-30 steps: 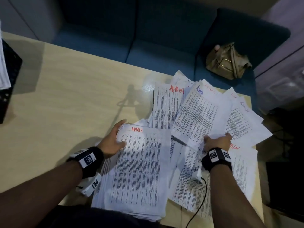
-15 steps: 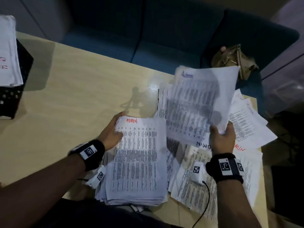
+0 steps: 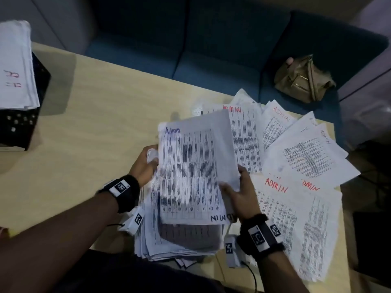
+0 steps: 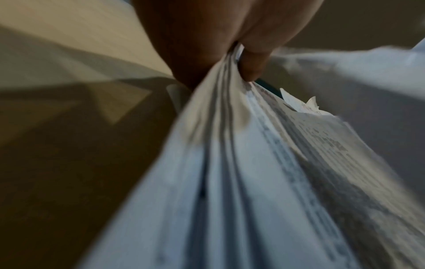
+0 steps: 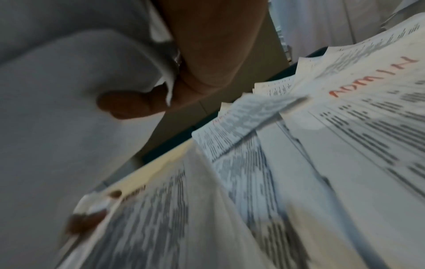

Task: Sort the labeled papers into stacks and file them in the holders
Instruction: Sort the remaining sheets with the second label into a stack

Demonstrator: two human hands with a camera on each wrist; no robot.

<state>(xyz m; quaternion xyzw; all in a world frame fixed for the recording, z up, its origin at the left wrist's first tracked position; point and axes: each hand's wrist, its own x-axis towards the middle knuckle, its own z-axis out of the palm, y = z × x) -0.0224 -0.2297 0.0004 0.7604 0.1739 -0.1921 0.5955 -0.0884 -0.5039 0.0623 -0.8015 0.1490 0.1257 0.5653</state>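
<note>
My left hand grips the left edge of a thick stack of printed ADMIN papers near the table's front edge. In the left wrist view the left hand pinches the stack's edge between thumb and fingers. My right hand pinches the right edge of one sheet marked "Admin" in blue and holds it just above the stack. The right wrist view shows the right hand's thumb on this sheet. Several loose ADMIN sheets lie fanned out to the right.
A black mesh holder at the table's far left holds papers marked HR. The wooden table lies bare between it and the stack. Behind the table is a blue sofa with a tan bag.
My right hand lifted the blue-marked Admin sheet off the loose pile and swung it left over the stack. My left hand kept hold of the stack's left edge.
</note>
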